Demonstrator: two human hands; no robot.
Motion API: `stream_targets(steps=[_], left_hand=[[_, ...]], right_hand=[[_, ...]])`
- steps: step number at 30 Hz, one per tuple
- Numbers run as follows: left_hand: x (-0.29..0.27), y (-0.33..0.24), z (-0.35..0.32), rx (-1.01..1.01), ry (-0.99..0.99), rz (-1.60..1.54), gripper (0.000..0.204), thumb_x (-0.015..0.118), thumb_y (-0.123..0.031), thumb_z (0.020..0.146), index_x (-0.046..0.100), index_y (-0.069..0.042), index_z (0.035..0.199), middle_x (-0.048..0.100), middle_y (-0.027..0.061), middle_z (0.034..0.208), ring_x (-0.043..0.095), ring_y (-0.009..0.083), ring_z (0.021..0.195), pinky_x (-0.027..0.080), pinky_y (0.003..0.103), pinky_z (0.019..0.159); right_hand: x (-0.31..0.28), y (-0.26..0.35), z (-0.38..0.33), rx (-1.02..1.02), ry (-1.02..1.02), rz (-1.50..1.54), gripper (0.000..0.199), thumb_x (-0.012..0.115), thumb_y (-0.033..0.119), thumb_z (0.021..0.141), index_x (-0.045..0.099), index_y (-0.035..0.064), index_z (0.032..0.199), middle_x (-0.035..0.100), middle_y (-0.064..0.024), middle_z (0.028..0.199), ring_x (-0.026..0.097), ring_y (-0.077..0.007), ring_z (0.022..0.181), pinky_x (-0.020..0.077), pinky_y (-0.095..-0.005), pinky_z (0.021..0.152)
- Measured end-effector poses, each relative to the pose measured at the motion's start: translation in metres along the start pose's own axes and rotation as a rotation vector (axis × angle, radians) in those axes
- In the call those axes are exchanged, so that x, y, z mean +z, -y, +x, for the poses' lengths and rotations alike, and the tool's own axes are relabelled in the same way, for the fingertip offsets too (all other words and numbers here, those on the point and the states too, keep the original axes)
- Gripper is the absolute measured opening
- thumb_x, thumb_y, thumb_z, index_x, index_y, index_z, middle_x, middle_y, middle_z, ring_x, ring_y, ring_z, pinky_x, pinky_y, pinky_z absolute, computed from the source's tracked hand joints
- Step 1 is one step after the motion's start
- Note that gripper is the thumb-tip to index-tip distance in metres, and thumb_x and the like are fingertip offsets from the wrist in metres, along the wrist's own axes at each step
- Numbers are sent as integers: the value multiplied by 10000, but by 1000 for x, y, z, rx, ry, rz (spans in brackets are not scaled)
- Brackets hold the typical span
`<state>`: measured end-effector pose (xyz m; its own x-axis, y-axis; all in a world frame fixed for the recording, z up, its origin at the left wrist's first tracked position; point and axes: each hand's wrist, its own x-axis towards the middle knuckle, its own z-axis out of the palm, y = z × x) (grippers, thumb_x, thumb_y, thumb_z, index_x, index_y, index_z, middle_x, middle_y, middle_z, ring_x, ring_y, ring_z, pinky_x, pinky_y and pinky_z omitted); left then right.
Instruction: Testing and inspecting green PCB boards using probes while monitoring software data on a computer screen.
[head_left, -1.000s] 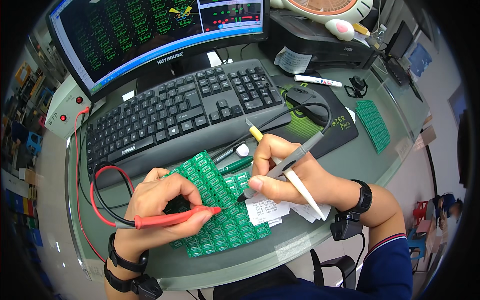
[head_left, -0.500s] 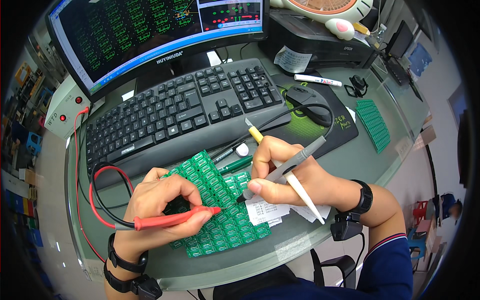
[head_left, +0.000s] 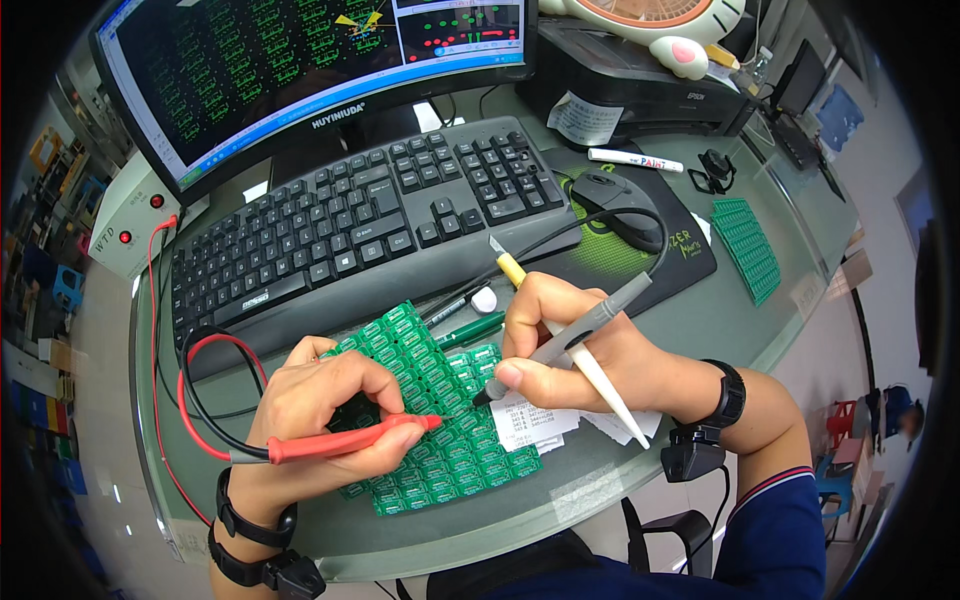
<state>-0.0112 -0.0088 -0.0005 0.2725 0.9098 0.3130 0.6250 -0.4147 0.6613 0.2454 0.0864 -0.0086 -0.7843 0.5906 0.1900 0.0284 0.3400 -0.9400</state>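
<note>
A green panel of many small circuit boards lies on the glass desk in front of the keyboard. My left hand grips a red test probe, its tip pointing right onto the panel. My right hand grips a grey test probe whose tip touches the panel near its right side. The same hand also holds a white stick and a yellow-handled tool between the fingers. Red and black leads loop off to the left.
A black keyboard and a monitor stand behind the panel. A mouse sits on a black and green pad, right of the keyboard. A second green panel lies far right. White paper slips sit under my right hand. A white box with red buttons is at left.
</note>
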Motion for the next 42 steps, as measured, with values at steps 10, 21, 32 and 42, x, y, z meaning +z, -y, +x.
stream_targets(steps=[10,21,32,42], left_hand=[[1,1,0,4,0,-1,228,841,-168,678,634,-142,768,640,-51,698,601,134,624,426,314,753],[1,1,-1,-8,-6,-8,227,837,-159,675,628,-144,762,648,-51,705,599,133,624,426,314,751],[1,1,-1,-5,-2,-4,242,840,-163,674,618,-147,767,650,-53,705,605,135,629,424,315,764],[1,1,0,9,-5,-6,243,841,-159,678,613,-144,761,647,-53,702,605,135,618,426,325,770]], right_hand=[[1,0,0,-13,-5,-1,253,727,129,908,486,57,878,613,-34,807,603,-98,741,474,-261,643],[0,-2,0,-4,-15,31,252,727,133,909,488,60,873,601,-27,808,582,-91,743,467,-262,656],[2,-2,-1,-19,-16,-4,260,738,133,903,491,61,867,626,-33,800,604,-95,723,464,-258,619],[3,0,-1,-62,-12,-82,270,759,145,881,498,77,857,642,-28,778,604,-103,688,457,-262,597]])
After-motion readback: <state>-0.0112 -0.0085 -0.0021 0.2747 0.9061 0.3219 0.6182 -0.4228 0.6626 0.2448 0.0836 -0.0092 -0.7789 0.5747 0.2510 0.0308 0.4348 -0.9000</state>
